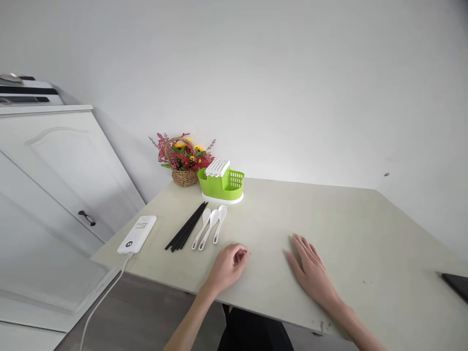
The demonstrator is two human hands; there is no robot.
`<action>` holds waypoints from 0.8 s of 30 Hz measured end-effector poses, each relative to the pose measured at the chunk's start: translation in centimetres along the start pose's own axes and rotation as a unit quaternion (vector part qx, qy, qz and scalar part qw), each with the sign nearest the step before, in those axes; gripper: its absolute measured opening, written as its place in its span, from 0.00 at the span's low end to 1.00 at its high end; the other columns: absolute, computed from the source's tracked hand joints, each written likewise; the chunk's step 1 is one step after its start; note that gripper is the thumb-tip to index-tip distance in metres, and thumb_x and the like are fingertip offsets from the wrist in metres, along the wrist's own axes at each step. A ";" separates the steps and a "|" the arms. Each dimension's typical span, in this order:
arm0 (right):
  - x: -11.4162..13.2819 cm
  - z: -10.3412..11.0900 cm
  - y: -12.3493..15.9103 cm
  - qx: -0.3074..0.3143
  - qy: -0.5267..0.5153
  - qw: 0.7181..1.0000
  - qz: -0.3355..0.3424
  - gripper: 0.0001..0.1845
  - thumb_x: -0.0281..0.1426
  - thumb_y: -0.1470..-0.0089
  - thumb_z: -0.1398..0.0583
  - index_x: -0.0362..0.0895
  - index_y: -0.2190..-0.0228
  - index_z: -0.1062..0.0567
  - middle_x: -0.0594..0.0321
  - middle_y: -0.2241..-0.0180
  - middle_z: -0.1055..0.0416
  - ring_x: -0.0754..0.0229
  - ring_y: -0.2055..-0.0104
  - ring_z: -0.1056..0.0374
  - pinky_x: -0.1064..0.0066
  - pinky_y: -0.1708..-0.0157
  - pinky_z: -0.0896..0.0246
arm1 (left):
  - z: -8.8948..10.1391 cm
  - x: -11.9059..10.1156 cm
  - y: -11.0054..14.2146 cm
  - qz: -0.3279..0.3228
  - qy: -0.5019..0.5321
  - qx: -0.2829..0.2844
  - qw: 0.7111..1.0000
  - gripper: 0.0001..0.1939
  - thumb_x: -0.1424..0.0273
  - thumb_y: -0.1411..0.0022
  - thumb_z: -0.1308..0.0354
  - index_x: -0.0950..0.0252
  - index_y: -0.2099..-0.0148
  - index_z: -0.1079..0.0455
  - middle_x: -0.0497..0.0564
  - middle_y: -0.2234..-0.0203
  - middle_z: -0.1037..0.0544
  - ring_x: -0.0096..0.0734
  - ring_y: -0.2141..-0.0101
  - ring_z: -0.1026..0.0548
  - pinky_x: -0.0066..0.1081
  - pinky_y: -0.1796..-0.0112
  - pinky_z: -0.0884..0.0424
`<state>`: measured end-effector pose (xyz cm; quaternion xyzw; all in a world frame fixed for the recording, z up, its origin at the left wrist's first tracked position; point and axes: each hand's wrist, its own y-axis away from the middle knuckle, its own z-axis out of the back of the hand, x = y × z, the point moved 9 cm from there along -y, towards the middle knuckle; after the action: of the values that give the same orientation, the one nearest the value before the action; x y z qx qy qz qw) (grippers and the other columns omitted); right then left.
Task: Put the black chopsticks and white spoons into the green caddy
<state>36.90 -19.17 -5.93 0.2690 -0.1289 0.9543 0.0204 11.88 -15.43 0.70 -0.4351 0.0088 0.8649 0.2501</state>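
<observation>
While the left hand (227, 265) curls narrow, its contents unclear, and the right hand (310, 270) spreads wide, white spoons (214, 217) lie left, before the green caddy (215, 187); far left, a wicker basket (185, 177) holds flowers (186, 157).

I see three white spoons (214, 217), one cutlery caddy (212, 188), one power bank (139, 233) and one flower basket (185, 177). The chopsticks (187, 228) overlap too much to count.

Marks (201, 246) on spoons (214, 217) too small to read; black object (457, 284) cut by right edge.
</observation>
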 end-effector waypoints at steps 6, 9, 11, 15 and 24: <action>-2.1 1.9 5.3 0.008 0.065 0.997 -0.029 0.39 0.53 0.31 0.56 0.49 0.27 0.49 0.67 0.26 0.56 0.52 0.25 0.59 0.52 0.26 0.62 | 0.3 -0.1 0.0 -0.004 -0.005 -0.002 1.000 0.15 0.59 0.27 0.50 0.62 0.59 0.27 0.51 0.67 0.20 0.31 0.68 0.25 0.28 0.66 0.32; -2.0 2.1 5.8 -0.007 0.091 0.995 -0.039 0.38 0.53 0.31 0.56 0.49 0.27 0.49 0.68 0.26 0.56 0.51 0.25 0.58 0.52 0.26 0.63 | 0.4 -0.2 0.0 -0.005 -0.005 -0.003 1.000 0.16 0.58 0.27 0.50 0.62 0.59 0.26 0.51 0.68 0.21 0.32 0.67 0.25 0.28 0.67 0.32; -2.0 2.1 5.8 -0.006 0.098 0.994 -0.046 0.38 0.53 0.31 0.56 0.49 0.28 0.48 0.69 0.26 0.56 0.52 0.25 0.58 0.52 0.26 0.62 | 0.4 -0.3 0.0 -0.008 -0.004 -0.004 1.000 0.16 0.58 0.27 0.50 0.62 0.59 0.26 0.51 0.68 0.21 0.32 0.67 0.25 0.29 0.67 0.32; -2.0 2.3 5.7 -0.001 0.092 0.994 -0.054 0.38 0.53 0.31 0.56 0.49 0.28 0.47 0.70 0.27 0.56 0.53 0.25 0.58 0.53 0.26 0.61 | 0.5 -0.5 0.0 -0.008 -0.003 -0.007 1.000 0.16 0.58 0.28 0.49 0.62 0.60 0.25 0.51 0.68 0.21 0.32 0.67 0.25 0.28 0.66 0.31; -2.1 2.6 5.7 -0.009 0.059 0.996 -0.061 0.37 0.53 0.31 0.55 0.51 0.28 0.46 0.70 0.27 0.54 0.52 0.25 0.57 0.53 0.27 0.58 | 0.7 -0.8 0.2 -0.007 0.001 -0.007 1.000 0.17 0.58 0.28 0.49 0.62 0.59 0.25 0.52 0.67 0.20 0.32 0.66 0.24 0.29 0.65 0.30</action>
<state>39.38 -25.31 -6.17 0.2198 -0.1199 0.9641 0.0883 11.68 -15.83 1.68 -0.4374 -0.0001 0.8629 0.2533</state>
